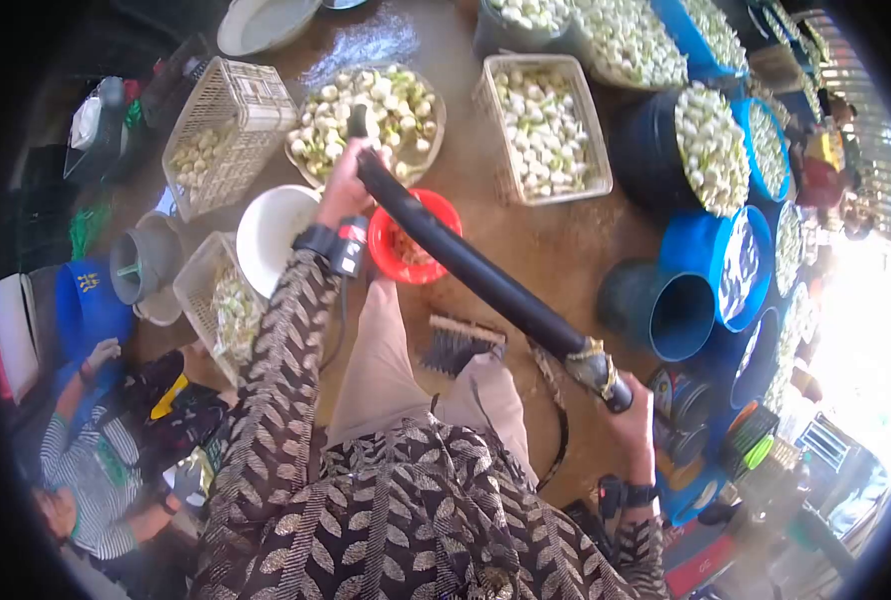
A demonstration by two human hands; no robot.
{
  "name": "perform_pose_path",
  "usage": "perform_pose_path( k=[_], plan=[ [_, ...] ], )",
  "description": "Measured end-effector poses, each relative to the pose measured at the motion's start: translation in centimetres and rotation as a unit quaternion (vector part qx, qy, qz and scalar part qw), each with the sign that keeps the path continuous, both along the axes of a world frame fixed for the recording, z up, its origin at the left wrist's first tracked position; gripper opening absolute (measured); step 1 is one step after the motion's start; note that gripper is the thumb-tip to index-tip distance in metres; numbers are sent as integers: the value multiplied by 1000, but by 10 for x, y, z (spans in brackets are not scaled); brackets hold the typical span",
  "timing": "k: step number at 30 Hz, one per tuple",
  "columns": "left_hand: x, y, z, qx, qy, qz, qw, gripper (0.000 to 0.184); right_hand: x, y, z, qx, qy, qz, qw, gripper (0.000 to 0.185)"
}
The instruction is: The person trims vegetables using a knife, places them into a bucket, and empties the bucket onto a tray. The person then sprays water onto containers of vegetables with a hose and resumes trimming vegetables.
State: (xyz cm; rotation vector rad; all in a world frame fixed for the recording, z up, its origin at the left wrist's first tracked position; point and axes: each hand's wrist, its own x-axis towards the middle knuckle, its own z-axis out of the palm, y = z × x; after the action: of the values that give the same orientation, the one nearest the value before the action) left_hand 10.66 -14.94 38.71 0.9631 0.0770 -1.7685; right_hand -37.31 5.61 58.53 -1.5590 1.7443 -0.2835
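Note:
A thick black pipe (466, 262) slants across the view in front of me, held up in both hands. My left hand (342, 190) is closed around it near its far end, above a red bowl (376, 235) and a white bucket (266, 235). At the near end my right hand (634, 412) grips the pipe just past a wrapped joint (592, 366). A thinner dark hose (556, 400) hangs below that joint. Beyond my left hand stands a round basin (421, 150) heaped with white onion-like bulbs.
A pale crate (578, 190) of bulbs stands ahead. Blue tubs (761, 260) and dark barrels (631, 310) line the right. Wicker crates (266, 100) stand left. A broom head (466, 345) lies by my legs. Another person (101, 470) in a striped top is at lower left.

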Motion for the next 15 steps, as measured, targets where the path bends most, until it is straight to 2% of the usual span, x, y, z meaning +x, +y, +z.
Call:
perform_pose_path(
  k=[1,4,8,9,11,13,14,15],
  plan=[
    [3,12,-1,-3,-35,1,999,24,-4,16,-10,-23,-6,8,1000,35],
    [-8,19,3,79,28,40,996,27,-30,17,-7,-34,-22,28,999,36],
    [-33,46,36,45,-24,-13,999,27,-55,25,-4,-62,-29,42,997,34],
    [-33,47,36,49,-44,-31,997,26,-58,30,-2,-44,-24,28,998,33],
    [-29,48,19,46,-1,11,999,25,-60,37,2,-61,-5,30,998,34],
    [-29,45,16,-16,-21,2,1000,24,-58,47,1,-77,20,35,996,35],
    [-27,43,11,-7,-34,31,999,23,-54,57,-2,-84,43,41,995,36],
    [-19,42,10,-12,-7,6,1000,23,-48,66,-2,-75,51,42,995,36]
  ],
)
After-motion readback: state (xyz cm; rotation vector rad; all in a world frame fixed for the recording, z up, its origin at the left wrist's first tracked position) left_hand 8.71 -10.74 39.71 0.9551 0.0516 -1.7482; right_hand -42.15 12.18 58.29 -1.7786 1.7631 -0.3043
